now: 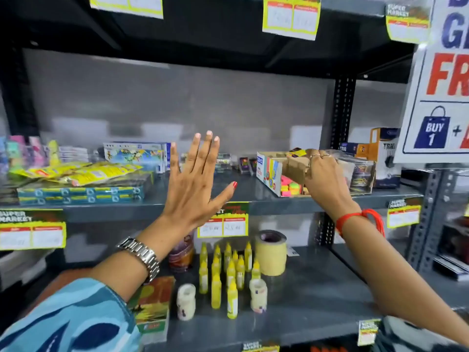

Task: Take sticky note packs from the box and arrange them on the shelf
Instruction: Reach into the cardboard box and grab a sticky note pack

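Note:
An open cardboard box [269, 171] lies on the middle shelf [157, 207] at the right, with neon pink, yellow and orange sticky note packs [291, 188] showing inside. My right hand [324, 179] reaches over the box. Its fingertips are closed on a small yellow sticky note pack [297, 151] with a dark label, just above the box's brown flap. My left hand [195, 179] is raised in front of the shelf's bare middle, palm forward with fingers spread, and it holds nothing.
Flat teal packs [81, 193] and yellow packets [76, 171] fill the shelf's left. Small boxes [137, 153] stand at the back, and clear boxes [360, 174] sit behind the cardboard box. On the lower shelf are yellow glue bottles [228, 273] and a tape roll [271, 252]. A promo sign [441, 80] hangs at the right.

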